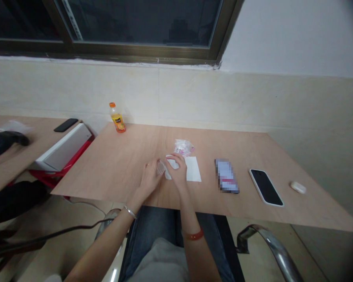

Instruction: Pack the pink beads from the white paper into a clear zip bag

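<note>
My left hand (150, 176) is closed round a small, clear, round piece (161, 167) with a pale rim, tilted up above the table; its exact kind does not show. Close beside it, my right hand (178, 169) has its thumb and forefinger curved together in a pinch. Whatever lies between those fingertips is too small to make out. Under the right hand lies a white sheet of paper (194, 170), partly covered by it. Just beyond the sheet is a clear plastic bag (183, 147) with small pink bits in it.
Right of the paper lie a phone with a blurred screen (226, 176), a white-edged phone (266, 187) and a small white case (298, 187). An orange drink bottle (117, 119) stands at the back left. Left of the table are a white box (65, 147) and a dark phone (66, 125).
</note>
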Motion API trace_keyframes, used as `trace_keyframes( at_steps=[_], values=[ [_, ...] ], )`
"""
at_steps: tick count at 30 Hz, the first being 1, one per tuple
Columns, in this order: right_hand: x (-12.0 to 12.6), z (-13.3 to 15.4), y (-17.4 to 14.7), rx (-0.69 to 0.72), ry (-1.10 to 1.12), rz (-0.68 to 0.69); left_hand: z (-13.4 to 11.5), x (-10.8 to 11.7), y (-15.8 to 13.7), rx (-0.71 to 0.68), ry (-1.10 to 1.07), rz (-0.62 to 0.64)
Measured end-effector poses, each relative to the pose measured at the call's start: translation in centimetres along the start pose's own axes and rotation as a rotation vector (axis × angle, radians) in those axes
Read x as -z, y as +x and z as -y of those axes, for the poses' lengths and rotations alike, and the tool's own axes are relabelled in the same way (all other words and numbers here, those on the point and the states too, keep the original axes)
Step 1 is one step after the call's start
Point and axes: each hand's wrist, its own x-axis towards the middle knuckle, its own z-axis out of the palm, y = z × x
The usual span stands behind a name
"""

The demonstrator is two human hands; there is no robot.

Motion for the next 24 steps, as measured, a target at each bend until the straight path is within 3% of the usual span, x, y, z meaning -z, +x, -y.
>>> trace_keyframes(
  at_steps=[4, 12, 19, 24],
  values=[
    [0.4, 1.2, 0.0, 0.056, 0.005, 0.110, -0.3, 0.3, 0.0, 0.008, -0.024, 0.023],
    [0.2, 0.5, -0.3, 0.019, -0.029, 0.270, 0.1, 0.0, 0.0, -0.031, -0.036, -0.004],
    [0.2, 0.1, -0.5, 0.017, -0.007, 0.292, 0.4, -0.3, -0.2, -0.024, -0.017, -0.028],
    [0.8, -0.7, -0.1, 0.007, 0.035, 0.190, 0.4, -0.4, -0.1, 0.008, 0.008, -0.015]
  ],
)
